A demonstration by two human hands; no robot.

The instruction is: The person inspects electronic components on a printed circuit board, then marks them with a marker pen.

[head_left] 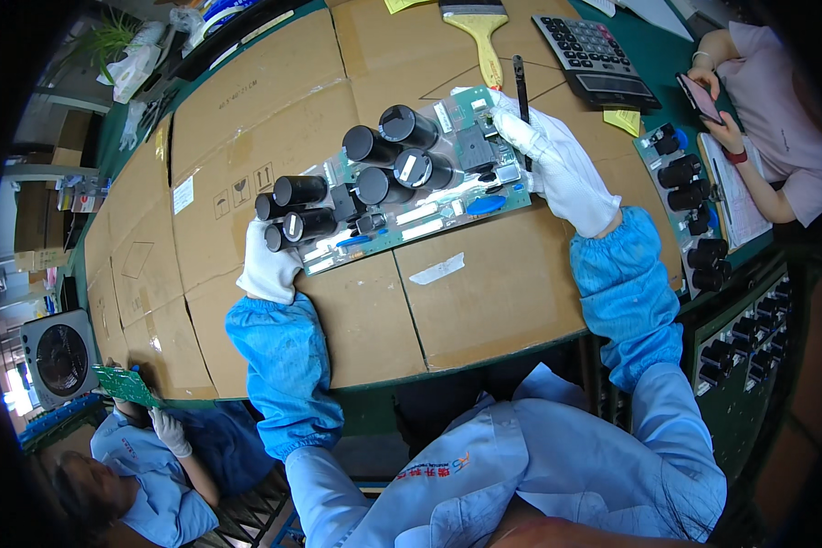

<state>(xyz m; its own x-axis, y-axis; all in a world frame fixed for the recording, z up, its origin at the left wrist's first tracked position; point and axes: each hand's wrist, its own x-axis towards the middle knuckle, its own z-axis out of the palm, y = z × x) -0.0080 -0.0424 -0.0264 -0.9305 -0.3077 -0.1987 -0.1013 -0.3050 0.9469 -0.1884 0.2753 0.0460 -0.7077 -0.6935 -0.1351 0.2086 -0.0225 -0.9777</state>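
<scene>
A green circuit board (397, 224) is held up above the cardboard-covered table, tilted with its right end farther away. It carries several black cylindrical capacitors (368, 144), blue disc parts and white strips. My left hand (269, 267), in a white glove, closes on the board's left end; its fingertips are partly hidden behind the capacitors. At the right end my right hand (557, 164), also gloved in white, grips the board's edge. A thin black pen-like tool (521, 96) stands up out of that same hand; its exact kind I cannot make out.
Beyond the board lie a wide paintbrush (484, 36) and a calculator (594, 59). Another populated board (671, 183) lies at the right, near a person holding a phone (700, 99). A rack of boards (749, 338) stands lower right. Lower left, a co-worker holds a green board (126, 384) near a fan (61, 358).
</scene>
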